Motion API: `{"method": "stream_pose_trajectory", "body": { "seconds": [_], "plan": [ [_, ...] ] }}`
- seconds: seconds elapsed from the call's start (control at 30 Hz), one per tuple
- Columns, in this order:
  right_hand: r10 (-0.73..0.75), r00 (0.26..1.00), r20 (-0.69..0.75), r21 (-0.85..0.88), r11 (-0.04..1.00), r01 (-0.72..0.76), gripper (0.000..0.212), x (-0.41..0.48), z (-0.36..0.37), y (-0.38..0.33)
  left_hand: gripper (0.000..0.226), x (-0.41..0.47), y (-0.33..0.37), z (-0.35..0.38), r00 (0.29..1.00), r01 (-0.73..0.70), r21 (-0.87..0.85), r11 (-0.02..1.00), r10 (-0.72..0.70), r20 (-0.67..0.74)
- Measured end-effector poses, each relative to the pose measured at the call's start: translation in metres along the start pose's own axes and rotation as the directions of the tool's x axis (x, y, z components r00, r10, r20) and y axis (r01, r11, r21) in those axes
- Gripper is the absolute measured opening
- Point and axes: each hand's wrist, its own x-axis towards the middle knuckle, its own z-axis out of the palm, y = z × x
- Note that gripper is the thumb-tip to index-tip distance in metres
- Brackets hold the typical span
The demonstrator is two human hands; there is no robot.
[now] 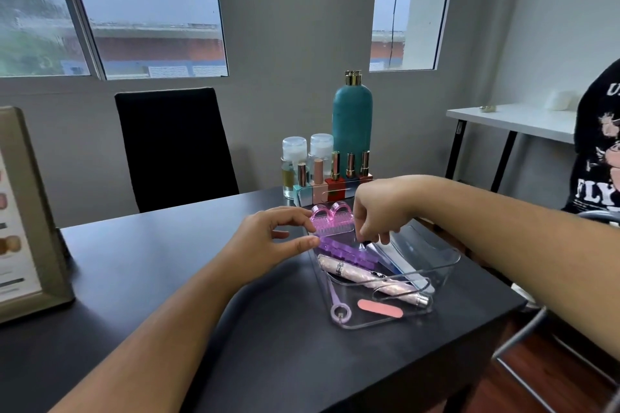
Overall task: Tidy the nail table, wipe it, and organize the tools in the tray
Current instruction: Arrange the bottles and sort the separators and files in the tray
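Observation:
A clear acrylic tray (446, 261) sits on the right part of the black table (167, 278). It holds a pink nail brush (332, 220) at its far end, a purple ridged piece (345, 253), a pink-white drill pen (369, 278), a pink nail file (379, 308), a lilac ring-ended tool (339, 310) and white-blue buffers (394, 260). My left hand (275, 241) is at the tray's left rim with its fingers apart, the thumb tip touching the purple piece. My right hand (379, 208) reaches down into the tray with its fingertips pinched on a small dark-tipped tool, mostly hidden.
Behind the tray stand a teal pump bottle (352, 121), two clear bottles (294, 161) and a row of nail polishes (335, 178). A framed price card (30, 211) is at the left. A black chair (174, 144) faces the table. A person in a black shirt (600, 144) sits at the right.

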Motion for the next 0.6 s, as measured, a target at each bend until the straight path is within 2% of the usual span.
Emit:
{"method": "stream_pose_trajectory", "body": {
  "seconds": [0.2,0.4,0.5,0.6],
  "plan": [
    [-0.051,0.998,-0.037,0.024,0.998,0.052,0.036,0.004,0.014,-0.011,0.038,0.000,-0.001,0.001,1.000,-0.010,0.011,1.000,0.010,-0.011],
    [-0.052,0.995,-0.082,0.041,0.998,0.056,0.024,0.006,0.014,-0.014,0.038,0.000,-0.004,0.001,1.000,-0.023,0.009,1.000,0.023,-0.011],
    [-0.051,0.993,-0.105,0.111,0.992,0.063,0.021,0.007,0.011,-0.011,0.038,0.001,-0.004,0.001,1.000,-0.021,0.012,1.000,0.021,-0.003],
    [-0.077,0.995,-0.065,0.201,0.976,0.088,0.017,0.008,0.011,-0.009,0.036,0.001,-0.003,0.000,1.000,-0.017,0.012,1.000,0.017,-0.006]
  ]
}}
